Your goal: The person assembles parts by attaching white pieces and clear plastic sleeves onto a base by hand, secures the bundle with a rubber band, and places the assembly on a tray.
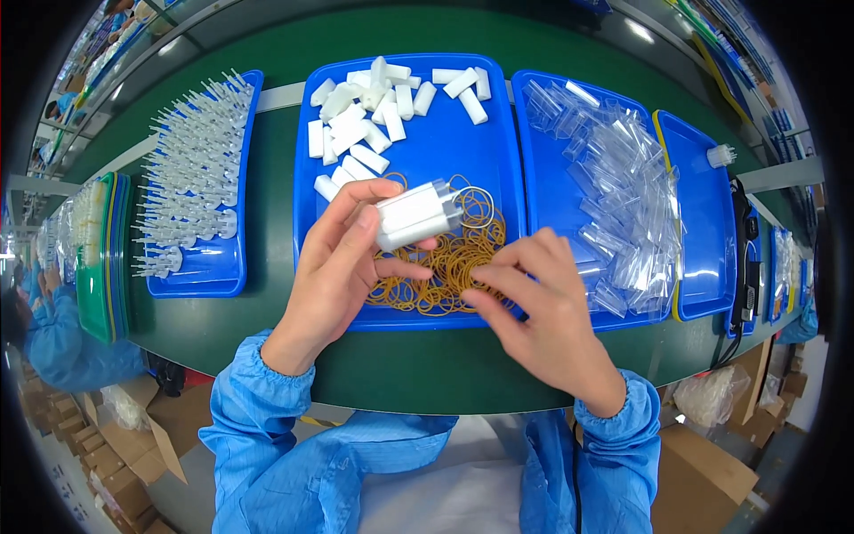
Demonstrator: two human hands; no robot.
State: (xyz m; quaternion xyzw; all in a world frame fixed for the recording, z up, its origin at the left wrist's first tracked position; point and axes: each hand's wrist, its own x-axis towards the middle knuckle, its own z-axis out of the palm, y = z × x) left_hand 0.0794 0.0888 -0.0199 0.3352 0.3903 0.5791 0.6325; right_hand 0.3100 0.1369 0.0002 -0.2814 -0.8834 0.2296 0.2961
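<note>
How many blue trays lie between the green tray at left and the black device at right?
4: left tray, with spiky white pieces; centre tray, with white blocks and rubber bands; next tray, with clear plastic pieces; far-right tray. Others may be hidden underneath.

A bundle of smooth white blocks (414,216) is being held in the air, tilting so that its right end is sitting slightly higher; clear plastic ends (453,212) are sticking out there. Below and to the right, thin tan rubber bands (458,267) are lying in a loose, tangled heap at the near side of a blue tray (436,151).
</note>
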